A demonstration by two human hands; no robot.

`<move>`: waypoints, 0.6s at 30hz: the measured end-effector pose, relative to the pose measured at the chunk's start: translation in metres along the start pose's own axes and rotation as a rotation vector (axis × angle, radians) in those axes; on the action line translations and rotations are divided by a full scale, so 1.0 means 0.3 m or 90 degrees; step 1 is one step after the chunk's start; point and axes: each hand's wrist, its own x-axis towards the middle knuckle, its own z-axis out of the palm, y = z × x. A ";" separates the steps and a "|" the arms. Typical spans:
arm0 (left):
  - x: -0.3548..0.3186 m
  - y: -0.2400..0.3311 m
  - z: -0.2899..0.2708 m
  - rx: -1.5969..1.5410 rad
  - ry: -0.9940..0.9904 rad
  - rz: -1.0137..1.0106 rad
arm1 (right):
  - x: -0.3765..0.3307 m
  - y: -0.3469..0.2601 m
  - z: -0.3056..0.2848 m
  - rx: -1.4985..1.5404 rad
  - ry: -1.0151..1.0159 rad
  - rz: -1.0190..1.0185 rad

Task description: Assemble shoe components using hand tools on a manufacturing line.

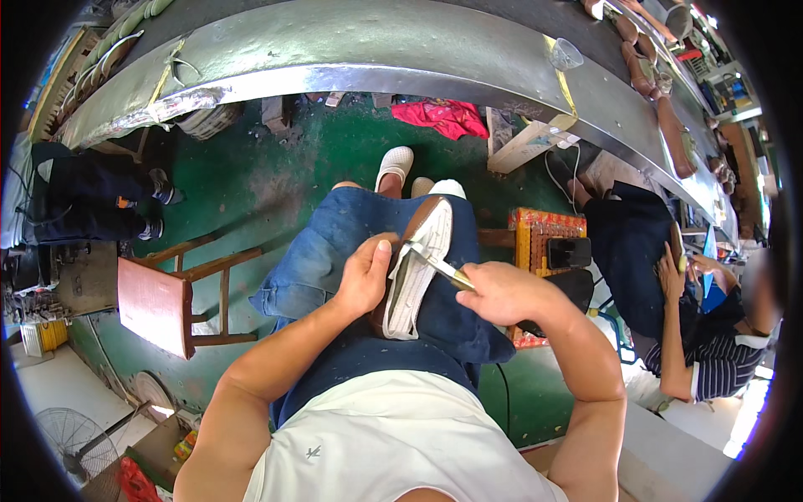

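Closest to us is the white shirt of the seated person, and beyond it the blue denim over the lap. On that lap, between the hands, lies a white shoe with brown at its toe and heel, the toe pointing away from us. The left hand is bunched at the shoe's left edge, thumb raised; we cannot tell what, if anything, its fingers pinch. The right hand is wrapped round the handle of a slim metal hand tool, whose far end reaches over the shoe near the left thumb. Past the knees we see a white clog on the green floor, a crumpled red cloth under the counter, and a clear plastic cup on the counter's edge. To our left stands a wooden stool, with a wire-caged fan lower down. To our right, a black phone-like object rests near a co-worker in a striped shirt, and brown shoes line the counter.
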 end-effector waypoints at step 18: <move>0.047 0.026 0.037 -0.365 -0.160 -0.264 | 0.083 0.101 0.350 0.234 0.399 -0.048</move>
